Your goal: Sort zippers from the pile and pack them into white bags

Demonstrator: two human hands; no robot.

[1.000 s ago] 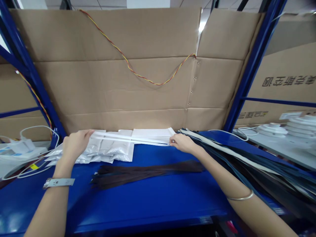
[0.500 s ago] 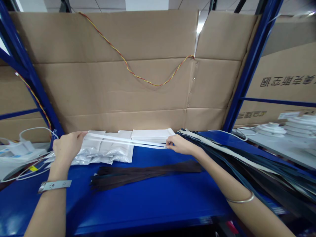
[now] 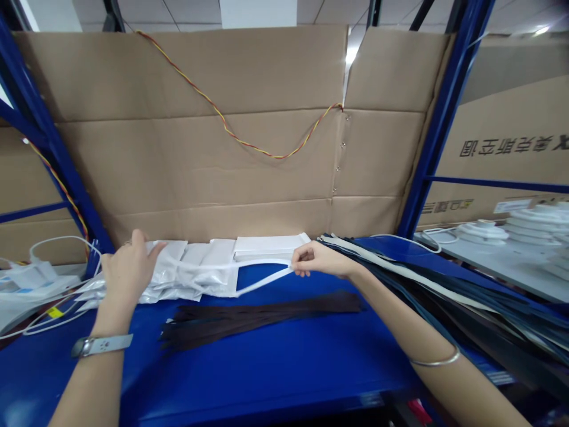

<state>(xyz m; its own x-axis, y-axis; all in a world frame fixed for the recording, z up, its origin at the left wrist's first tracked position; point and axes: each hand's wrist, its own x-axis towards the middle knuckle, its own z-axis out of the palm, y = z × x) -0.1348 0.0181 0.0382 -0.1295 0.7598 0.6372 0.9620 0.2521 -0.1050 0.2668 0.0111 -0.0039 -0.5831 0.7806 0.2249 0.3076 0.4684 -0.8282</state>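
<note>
My right hand (image 3: 319, 261) pinches the end of a long white strip (image 3: 262, 265) between thumb and fingers, at the right end of a row of packaging. The strip bows left in a loose loop across silvery-white plastic bags (image 3: 191, 273) and reaches my left hand (image 3: 128, 279). That hand rests over the bags' left end with its fingers apart and lifted. Its palm hides part of the bags and the strip's far end. Flat white packets (image 3: 269, 245) lie beyond the loop.
Dark brown strips (image 3: 262, 308) lie on the blue shelf (image 3: 267, 370) below my hands. A heap of dark and cream strips (image 3: 427, 284) fills the right side. White cables (image 3: 44, 290) lie at left, white coils (image 3: 533, 222) at right, and a cardboard backing (image 3: 200, 160) stands behind.
The white strip, straight and taut before, now bows into a loose loop. My left hand has opened and lifted its fingers. My right hand has shifted slightly left.
</note>
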